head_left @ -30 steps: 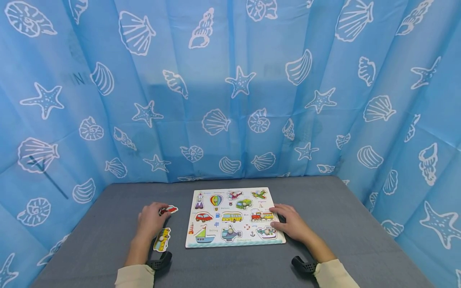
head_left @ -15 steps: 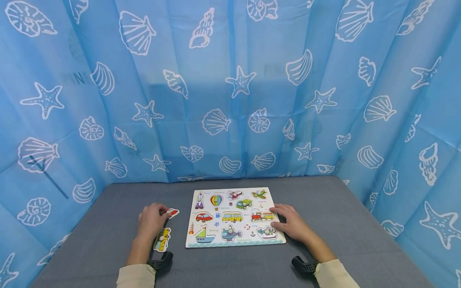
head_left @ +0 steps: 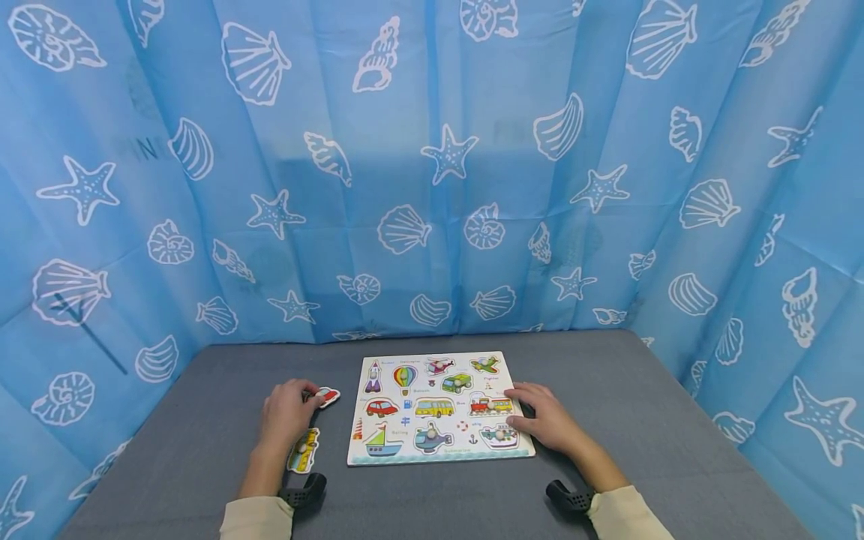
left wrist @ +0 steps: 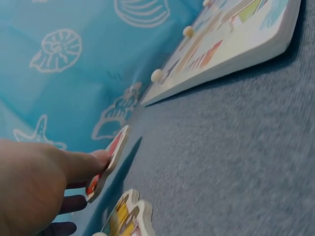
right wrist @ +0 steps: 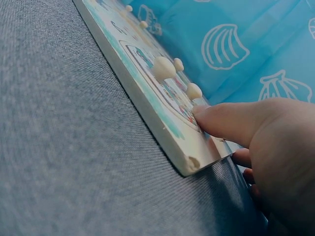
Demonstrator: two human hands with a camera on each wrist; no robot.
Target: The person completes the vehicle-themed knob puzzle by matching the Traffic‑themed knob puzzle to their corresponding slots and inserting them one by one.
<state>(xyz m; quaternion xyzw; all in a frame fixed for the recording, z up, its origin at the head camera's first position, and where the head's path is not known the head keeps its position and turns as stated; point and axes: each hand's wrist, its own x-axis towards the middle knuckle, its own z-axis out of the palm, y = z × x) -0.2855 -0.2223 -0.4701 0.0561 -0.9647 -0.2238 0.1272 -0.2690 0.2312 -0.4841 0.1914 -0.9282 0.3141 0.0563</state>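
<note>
My left hand (head_left: 286, 409) pinches a red car puzzle piece (head_left: 328, 397) between thumb and fingers, left of the puzzle board. In the left wrist view the car piece (left wrist: 116, 150) is tilted on edge, with a shadow on the cloth beside it. Just below that hand lies a yellow bus puzzle piece (head_left: 305, 451), partly covered by the wrist. The white puzzle board (head_left: 421, 452) lies flat, with vehicle pictures and knobbed pieces. My right hand (head_left: 545, 420) rests at its right edge, and in the right wrist view the thumb (right wrist: 216, 118) touches the board's top.
Grey cloth (head_left: 432, 499) covers the table. A blue curtain (head_left: 432, 225) with white shell prints hangs behind it and along both sides. On the board, a printed red car (head_left: 382, 407) and a printed yellow bus (head_left: 435, 406) show in the middle row.
The left hand has shifted slightly right with the red car piece, which shows more beyond the fingers and has turned a little. The right hand and the board stay in place.
</note>
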